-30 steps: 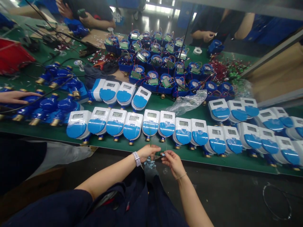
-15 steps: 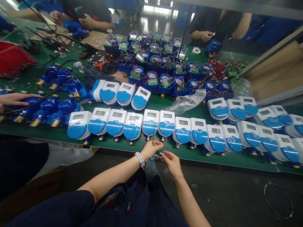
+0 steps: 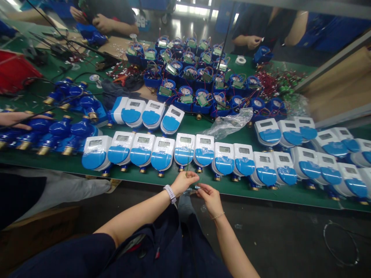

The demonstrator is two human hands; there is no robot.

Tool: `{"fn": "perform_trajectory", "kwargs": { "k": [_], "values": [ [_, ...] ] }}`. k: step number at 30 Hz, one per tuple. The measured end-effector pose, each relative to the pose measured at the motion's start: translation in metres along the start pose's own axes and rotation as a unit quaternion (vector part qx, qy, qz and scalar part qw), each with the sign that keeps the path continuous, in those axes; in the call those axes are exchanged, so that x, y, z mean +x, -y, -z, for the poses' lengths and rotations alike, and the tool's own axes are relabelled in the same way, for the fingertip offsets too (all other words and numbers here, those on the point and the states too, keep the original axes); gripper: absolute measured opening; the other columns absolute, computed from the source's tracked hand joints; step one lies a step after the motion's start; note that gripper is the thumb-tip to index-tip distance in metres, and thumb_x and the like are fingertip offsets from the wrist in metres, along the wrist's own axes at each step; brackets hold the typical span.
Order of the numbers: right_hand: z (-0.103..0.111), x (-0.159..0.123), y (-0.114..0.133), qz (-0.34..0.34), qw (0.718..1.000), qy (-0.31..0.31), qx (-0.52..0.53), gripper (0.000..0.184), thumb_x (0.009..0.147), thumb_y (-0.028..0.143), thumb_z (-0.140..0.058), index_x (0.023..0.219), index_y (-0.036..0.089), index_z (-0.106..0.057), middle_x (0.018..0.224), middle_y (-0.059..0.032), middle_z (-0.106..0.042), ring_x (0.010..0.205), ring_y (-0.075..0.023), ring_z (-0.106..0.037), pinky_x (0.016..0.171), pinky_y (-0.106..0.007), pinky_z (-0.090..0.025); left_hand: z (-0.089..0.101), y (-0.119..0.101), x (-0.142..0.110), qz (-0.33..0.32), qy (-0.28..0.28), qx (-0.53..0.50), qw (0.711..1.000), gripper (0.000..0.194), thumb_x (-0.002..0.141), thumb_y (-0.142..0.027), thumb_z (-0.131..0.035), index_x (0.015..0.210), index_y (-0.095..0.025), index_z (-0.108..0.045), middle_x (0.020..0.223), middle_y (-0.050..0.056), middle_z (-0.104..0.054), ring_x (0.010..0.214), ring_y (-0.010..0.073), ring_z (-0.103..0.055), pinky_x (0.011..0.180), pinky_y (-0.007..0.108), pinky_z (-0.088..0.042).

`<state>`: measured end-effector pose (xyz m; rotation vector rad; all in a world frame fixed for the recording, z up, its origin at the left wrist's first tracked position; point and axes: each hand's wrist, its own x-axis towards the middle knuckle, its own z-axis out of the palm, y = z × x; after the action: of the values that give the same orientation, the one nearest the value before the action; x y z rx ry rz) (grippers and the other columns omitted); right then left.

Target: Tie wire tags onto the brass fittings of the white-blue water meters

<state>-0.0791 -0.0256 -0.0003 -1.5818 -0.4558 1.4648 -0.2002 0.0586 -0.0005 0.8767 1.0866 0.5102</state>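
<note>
My left hand (image 3: 183,182) is pinched closed on a thin wire (image 3: 189,162) that rises in front of the meters. My right hand (image 3: 209,195) is pinched on a small blue seal piece (image 3: 196,188) between the two hands. Both hands hover just below the near edge of the green table (image 3: 203,180). Directly beyond them stands a long row of white and blue water meters (image 3: 184,150). The nearest meters are the two in the middle of that row.
A second short row of finished meters (image 3: 150,112) lies behind. Open blue meter bases with circuit boards (image 3: 199,83) crowd the table's middle. Bare blue brass-ended bodies (image 3: 63,129) sit left, touched by another person's hand (image 3: 14,119). A clear plastic bag (image 3: 232,122) lies centre-right. Two people work across the table.
My hands rose a little toward the table edge and stay pinched together. The person at far left shifted a hand on the blue bodies.
</note>
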Motion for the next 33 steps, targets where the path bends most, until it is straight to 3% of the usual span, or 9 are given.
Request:
{"fn": "perform_trajectory", "kwargs": {
  "k": [11,26,29,33],
  "values": [
    [0.003,0.002,-0.002,-0.003,1.000,0.006,0.003,0.036,0.058,0.031,-0.073,0.087,0.013,-0.066,0.084,-0.0097,-0.069,0.068,-0.0192,-0.064,0.067,-0.033,-0.051,0.000,-0.007,0.000,0.023,0.002,0.006,1.000,0.024,0.063,-0.031,-0.068,0.072,-0.010,-0.062,0.056,-0.002,-0.053,0.045,0.0042,-0.038,0.047,0.019,-0.030],
    [0.004,0.002,-0.005,0.016,1.000,-0.005,-0.015,0.036,0.057,0.033,-0.073,0.086,0.014,-0.067,0.076,-0.0072,-0.069,0.070,-0.0200,-0.063,0.071,-0.036,-0.050,-0.002,0.005,0.001,0.004,0.037,0.033,0.999,0.026,0.062,-0.033,-0.068,0.071,-0.009,-0.061,0.056,0.000,-0.055,0.048,0.0062,-0.043,0.047,0.019,-0.031],
    [0.004,0.001,-0.004,0.016,1.000,-0.006,0.007,0.036,0.058,0.032,-0.073,0.088,0.014,-0.066,0.078,-0.0068,-0.068,0.071,-0.0189,-0.063,0.071,-0.035,-0.050,-0.002,0.005,0.002,0.056,0.015,-0.022,0.998,0.029,0.059,-0.035,-0.070,0.071,-0.010,-0.059,0.053,-0.003,-0.052,0.041,0.0039,-0.037,0.042,0.018,-0.026],
    [0.002,0.000,-0.001,0.004,0.999,0.003,0.045,0.033,0.058,0.031,-0.074,0.085,0.015,-0.064,0.076,-0.0051,-0.067,0.070,-0.0161,-0.062,0.069,-0.031,-0.049,-0.001,0.008,0.001,0.158,-0.008,-0.119,0.980,0.034,0.056,-0.035,-0.072,0.076,-0.013,-0.055,0.040,-0.011,-0.032,0.033,0.0026,-0.026,0.038,0.019,-0.023]
  ]
}}
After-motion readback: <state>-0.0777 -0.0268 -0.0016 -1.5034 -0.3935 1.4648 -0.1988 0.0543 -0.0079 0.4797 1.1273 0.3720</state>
